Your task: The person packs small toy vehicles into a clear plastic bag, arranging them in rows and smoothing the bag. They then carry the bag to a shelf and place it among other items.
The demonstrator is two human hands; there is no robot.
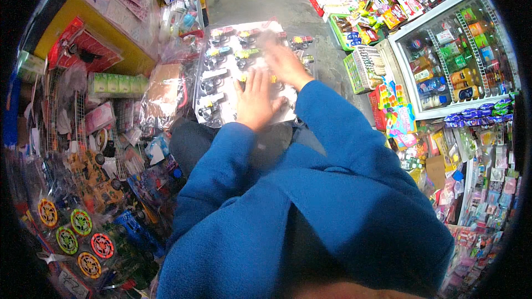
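Before me a white display card bears rows of small toy pistols, seemingly under clear plastic. My left hand lies palm down over the lower middle of the card, its thumb spread to the right and nothing visibly held. Farther up and to the right, my right hand reaches over the card's upper right part. Its fingers are blurred, so whether they grip anything is hidden. Another toy pistol with a red top shows at the card's right side.
To the right are a glass-door drinks fridge, a white basket and a green tray of packaged snacks. Bagged toys, including bright toy wheels, crowd the left. A cardboard box wrapped in plastic stands beside the card.
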